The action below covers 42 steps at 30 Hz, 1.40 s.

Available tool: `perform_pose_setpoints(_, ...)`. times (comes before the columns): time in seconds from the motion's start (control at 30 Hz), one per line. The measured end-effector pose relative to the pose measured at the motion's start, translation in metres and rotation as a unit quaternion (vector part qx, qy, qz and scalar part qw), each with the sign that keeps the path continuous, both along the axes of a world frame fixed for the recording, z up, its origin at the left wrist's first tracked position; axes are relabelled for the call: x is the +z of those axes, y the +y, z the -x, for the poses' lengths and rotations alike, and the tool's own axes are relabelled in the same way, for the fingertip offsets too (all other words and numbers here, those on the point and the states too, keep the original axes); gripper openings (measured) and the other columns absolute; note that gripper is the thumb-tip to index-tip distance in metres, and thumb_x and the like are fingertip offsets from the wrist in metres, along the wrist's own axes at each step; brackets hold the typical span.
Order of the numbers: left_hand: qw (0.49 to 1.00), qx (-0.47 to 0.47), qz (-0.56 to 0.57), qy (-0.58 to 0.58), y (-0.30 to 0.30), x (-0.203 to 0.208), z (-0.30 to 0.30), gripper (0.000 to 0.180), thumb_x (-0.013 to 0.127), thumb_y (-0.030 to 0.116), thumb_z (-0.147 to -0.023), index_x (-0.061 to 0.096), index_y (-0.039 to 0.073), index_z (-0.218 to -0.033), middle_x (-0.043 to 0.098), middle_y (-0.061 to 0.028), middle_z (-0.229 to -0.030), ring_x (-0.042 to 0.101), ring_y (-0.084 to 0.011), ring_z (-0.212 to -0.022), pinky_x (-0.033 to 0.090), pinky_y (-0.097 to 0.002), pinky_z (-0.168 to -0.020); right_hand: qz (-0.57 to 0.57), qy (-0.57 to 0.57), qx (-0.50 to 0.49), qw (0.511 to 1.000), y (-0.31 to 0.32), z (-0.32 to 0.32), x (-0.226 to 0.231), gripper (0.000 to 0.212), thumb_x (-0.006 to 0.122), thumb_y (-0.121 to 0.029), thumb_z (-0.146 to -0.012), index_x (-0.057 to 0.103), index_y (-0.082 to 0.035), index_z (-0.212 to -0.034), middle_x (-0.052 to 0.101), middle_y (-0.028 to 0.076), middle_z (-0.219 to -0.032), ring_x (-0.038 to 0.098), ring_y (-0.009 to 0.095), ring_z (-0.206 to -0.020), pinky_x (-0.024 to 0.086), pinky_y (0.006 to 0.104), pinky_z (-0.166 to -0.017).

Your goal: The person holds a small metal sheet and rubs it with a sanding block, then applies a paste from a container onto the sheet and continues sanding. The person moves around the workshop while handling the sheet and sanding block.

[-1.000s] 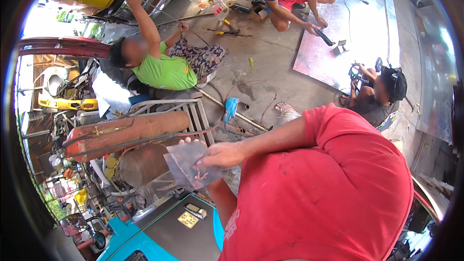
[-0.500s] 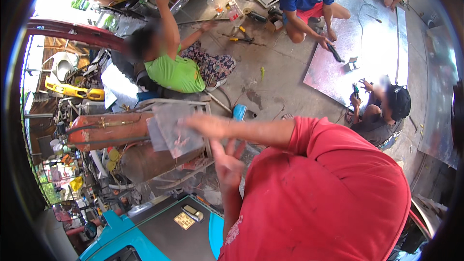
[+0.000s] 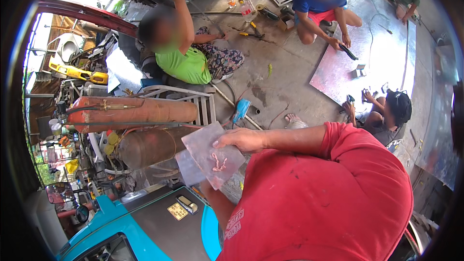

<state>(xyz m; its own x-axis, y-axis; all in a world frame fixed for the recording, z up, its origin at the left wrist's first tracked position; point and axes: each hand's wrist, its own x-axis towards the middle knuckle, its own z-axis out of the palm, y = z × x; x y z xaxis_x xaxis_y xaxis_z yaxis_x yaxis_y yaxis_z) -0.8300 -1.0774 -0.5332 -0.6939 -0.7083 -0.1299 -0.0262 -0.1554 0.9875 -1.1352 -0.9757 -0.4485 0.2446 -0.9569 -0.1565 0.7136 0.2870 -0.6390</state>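
My right hand (image 3: 241, 139) grips the edge of a translucent, squarish sheet (image 3: 205, 147), its thumb lying on top. A twisted pinkish-white mark or strand (image 3: 219, 162) shows on or through the sheet; which of these I cannot tell. Behind it, partly covered, is a second paler, bluish sheet (image 3: 190, 168). My left forearm (image 3: 221, 208) reaches up from below to the lower side of the sheets. They hide the fingers of my left hand, so its grip does not show.
Two large gas cylinders (image 3: 145, 112) lie past the sheets, beside a metal frame (image 3: 205, 104). A turquoise vehicle (image 3: 116, 227) stands at lower left. A person in lime green (image 3: 186, 65) sits at upper left. Others crouch around a shiny metal sheet (image 3: 333, 75) on the floor.
The translucent sheets have moved right and down, closer to my body. My left hand, with fingers spread before, is now behind them. The seated person's lower hand has dropped.
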Motion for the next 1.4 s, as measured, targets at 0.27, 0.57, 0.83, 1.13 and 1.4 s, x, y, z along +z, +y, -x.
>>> perform_pose_setpoints(0.27, 0.988, 0.088, 0.003, 0.126, 0.011, 0.000, 0.003, 0.109, 0.044, 0.086, -0.096, 0.034, 0.004, -0.167, 0.045, -0.0182, -0.165, 0.049, -0.0368, -0.146, 0.040, -0.0573, -0.121, 0.210, 0.268, -0.102, 0.935, -0.004, -0.010, -0.041, 0.049, 0.057, -0.040, -0.107, 0.073, 0.004, -0.121, 0.072, 0.013, -0.114, 0.065, 0.018, -0.100, 0.052, 0.0360, -0.086)
perform_pose_setpoints(0.57, 0.958, 0.115, -0.199, 0.171, 0.039, 0.094, 0.096, 0.082, 0.045, 0.062, -0.112, 0.031, 0.003, -0.167, 0.046, -0.0165, -0.164, 0.050, -0.0341, -0.146, 0.040, -0.0519, -0.122, 0.108, 0.158, -0.036, 0.981, 0.013, -0.006, -0.017, 0.051, 0.062, -0.045, -0.102, 0.078, 0.003, -0.101, 0.061, -0.001, -0.077, 0.054, 0.012, -0.071, 0.044, 0.0331, -0.066)
perform_pose_setpoints(0.83, 0.943, 0.133, -0.158, 0.262, 0.010, 0.089, 0.091, 0.081, 0.054, 0.058, -0.109, 0.035, 0.005, -0.166, 0.042, -0.0157, -0.168, 0.044, -0.0356, -0.152, 0.031, -0.0523, -0.127, 0.063, 0.212, -0.135, 0.966, 0.027, 0.018, -0.019, 0.040, 0.061, -0.033, -0.100, 0.073, 0.004, -0.105, 0.068, 0.005, -0.081, 0.060, 0.013, -0.061, 0.050, 0.0316, -0.059)
perform_pose_setpoints(1.13, 0.892, 0.120, 0.418, -0.124, 0.020, 0.086, 0.091, 0.036, 0.073, 0.008, -0.100, 0.069, -0.009, -0.131, 0.064, -0.0264, -0.142, 0.070, -0.0362, -0.116, 0.059, -0.0461, -0.093, 0.130, 0.220, -0.249, 0.934, 0.024, 0.070, 0.000, 0.093, 0.053, -0.034, -0.099, 0.008, -0.008, -0.175, 0.061, 0.019, -0.142, 0.056, 0.023, -0.128, 0.043, 0.0353, -0.111)
perform_pose_setpoints(1.4, 0.862, 0.117, 0.492, -0.033, 0.079, 0.153, 0.195, 0.026, 0.072, 0.011, -0.101, 0.072, -0.013, -0.111, 0.076, -0.0238, -0.098, 0.076, -0.0401, -0.085, 0.058, -0.0464, -0.076, 0.259, 0.101, -0.319, 0.906, -0.026, 0.066, 0.070, 0.095, 0.054, -0.043, -0.106, 0.002, -0.003, -0.174, 0.017, 0.018, -0.179, 0.028, 0.029, -0.160, 0.019, 0.0390, -0.131)
